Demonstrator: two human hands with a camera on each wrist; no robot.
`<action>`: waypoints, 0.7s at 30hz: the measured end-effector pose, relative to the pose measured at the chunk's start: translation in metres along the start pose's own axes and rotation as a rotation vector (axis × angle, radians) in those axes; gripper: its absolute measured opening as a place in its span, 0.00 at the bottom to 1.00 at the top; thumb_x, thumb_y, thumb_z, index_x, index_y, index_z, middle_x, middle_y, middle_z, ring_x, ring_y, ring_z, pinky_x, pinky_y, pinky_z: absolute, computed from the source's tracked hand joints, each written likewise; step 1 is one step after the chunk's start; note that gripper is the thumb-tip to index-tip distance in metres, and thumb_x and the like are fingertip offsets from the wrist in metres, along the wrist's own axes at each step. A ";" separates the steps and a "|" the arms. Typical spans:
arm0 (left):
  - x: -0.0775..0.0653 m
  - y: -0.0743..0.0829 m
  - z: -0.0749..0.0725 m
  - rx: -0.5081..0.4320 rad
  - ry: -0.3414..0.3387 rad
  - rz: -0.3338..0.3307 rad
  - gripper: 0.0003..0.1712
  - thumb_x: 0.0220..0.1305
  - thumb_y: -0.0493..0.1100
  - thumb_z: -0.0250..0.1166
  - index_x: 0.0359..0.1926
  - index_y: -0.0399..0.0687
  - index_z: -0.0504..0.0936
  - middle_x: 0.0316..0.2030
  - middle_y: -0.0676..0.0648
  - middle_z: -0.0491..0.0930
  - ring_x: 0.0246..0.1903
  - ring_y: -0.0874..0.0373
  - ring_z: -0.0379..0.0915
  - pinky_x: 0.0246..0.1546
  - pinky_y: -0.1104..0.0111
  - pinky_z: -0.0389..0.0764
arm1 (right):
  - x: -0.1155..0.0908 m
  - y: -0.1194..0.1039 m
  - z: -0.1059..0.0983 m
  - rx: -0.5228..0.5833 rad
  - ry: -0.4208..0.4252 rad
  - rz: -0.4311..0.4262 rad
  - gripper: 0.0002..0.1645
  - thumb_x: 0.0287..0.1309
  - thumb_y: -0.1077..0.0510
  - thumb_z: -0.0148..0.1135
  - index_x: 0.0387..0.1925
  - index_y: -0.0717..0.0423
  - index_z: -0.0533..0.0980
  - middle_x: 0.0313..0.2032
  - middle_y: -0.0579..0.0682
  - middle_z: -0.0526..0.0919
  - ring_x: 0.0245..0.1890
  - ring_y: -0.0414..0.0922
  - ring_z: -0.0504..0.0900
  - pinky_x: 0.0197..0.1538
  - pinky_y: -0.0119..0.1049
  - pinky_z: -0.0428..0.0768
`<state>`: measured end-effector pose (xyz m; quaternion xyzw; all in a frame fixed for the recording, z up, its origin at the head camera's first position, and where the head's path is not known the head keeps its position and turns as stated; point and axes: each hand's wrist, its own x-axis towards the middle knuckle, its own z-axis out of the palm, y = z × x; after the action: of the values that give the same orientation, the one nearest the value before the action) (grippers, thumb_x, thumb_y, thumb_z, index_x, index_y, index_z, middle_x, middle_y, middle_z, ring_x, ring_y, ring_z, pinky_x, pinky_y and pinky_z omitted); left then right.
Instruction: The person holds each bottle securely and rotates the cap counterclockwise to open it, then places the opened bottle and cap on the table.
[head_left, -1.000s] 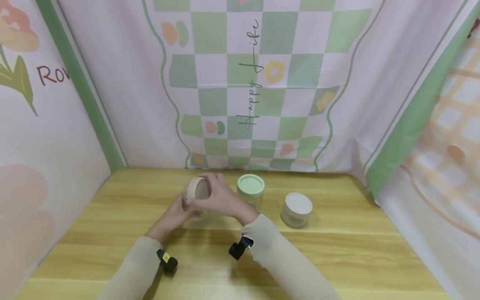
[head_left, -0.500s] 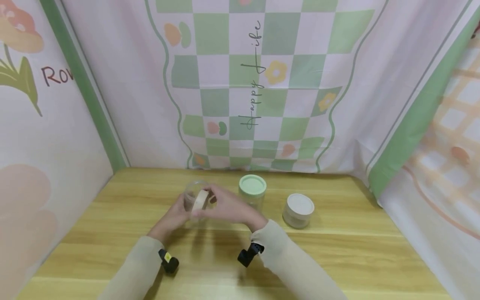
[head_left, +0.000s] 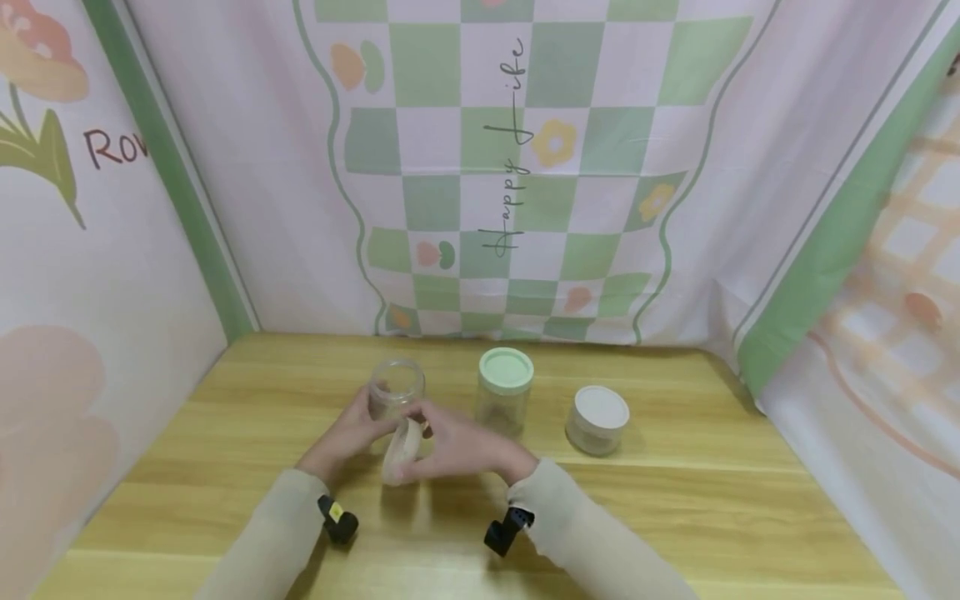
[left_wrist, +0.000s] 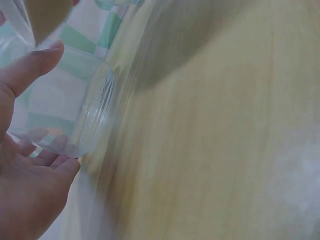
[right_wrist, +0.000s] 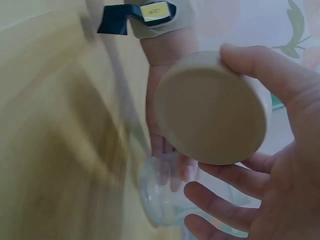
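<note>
A clear, uncovered jar (head_left: 397,385) stands on the wooden table, left of centre. My left hand (head_left: 351,435) grips it from the left, thumb on one side and fingers round the other, as the left wrist view shows on the glass wall (left_wrist: 62,95). In my right hand (head_left: 467,446) is a round cream lid (head_left: 401,454), pinched at its edge between thumb and fingers. It is tilted nearly on its side, just in front of the jar, off the mouth. The right wrist view shows the lid's flat beige face (right_wrist: 210,117) up close.
To the right of the hands stands a clear jar with a green lid (head_left: 506,371). Further right is a shorter jar with a white lid (head_left: 600,408). A checked curtain (head_left: 498,167) hangs behind the table's back edge.
The right hand has lifted the cream lid off the jar and brought it down toward the front, baring the jar's mouth. The left hand keeps its grip on the jar.
</note>
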<state>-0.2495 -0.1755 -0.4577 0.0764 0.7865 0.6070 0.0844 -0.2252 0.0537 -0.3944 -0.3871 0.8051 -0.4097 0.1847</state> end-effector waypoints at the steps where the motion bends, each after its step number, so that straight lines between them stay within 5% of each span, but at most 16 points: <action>1: 0.000 0.001 0.000 0.003 0.002 -0.004 0.54 0.61 0.52 0.73 0.76 0.40 0.48 0.73 0.34 0.55 0.71 0.36 0.51 0.69 0.40 0.55 | 0.000 0.002 0.002 0.014 -0.013 -0.003 0.48 0.52 0.43 0.76 0.67 0.57 0.63 0.60 0.51 0.71 0.58 0.45 0.72 0.58 0.40 0.78; 6: 0.001 0.001 0.002 0.008 0.014 -0.029 0.59 0.57 0.54 0.75 0.77 0.42 0.47 0.74 0.34 0.53 0.72 0.36 0.49 0.70 0.39 0.53 | -0.001 0.014 0.011 0.063 -0.080 0.012 0.47 0.53 0.48 0.77 0.66 0.59 0.60 0.59 0.53 0.70 0.54 0.42 0.75 0.55 0.32 0.79; 14: 0.000 0.002 0.001 0.053 0.027 -0.028 0.58 0.58 0.51 0.75 0.76 0.39 0.48 0.74 0.32 0.53 0.72 0.34 0.48 0.70 0.40 0.51 | -0.001 0.023 0.022 -0.005 -0.065 0.045 0.51 0.51 0.47 0.78 0.67 0.60 0.60 0.60 0.53 0.71 0.52 0.39 0.77 0.54 0.31 0.77; 21: 0.003 0.001 0.002 0.054 0.033 -0.035 0.57 0.59 0.50 0.75 0.76 0.39 0.49 0.74 0.32 0.53 0.73 0.35 0.48 0.71 0.43 0.52 | 0.003 0.031 0.031 -0.194 -0.037 -0.025 0.56 0.47 0.43 0.80 0.71 0.58 0.61 0.55 0.49 0.79 0.51 0.37 0.78 0.54 0.30 0.76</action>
<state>-0.2516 -0.1731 -0.4572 0.0549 0.8051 0.5852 0.0800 -0.2223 0.0467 -0.4373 -0.4208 0.8324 -0.3251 0.1561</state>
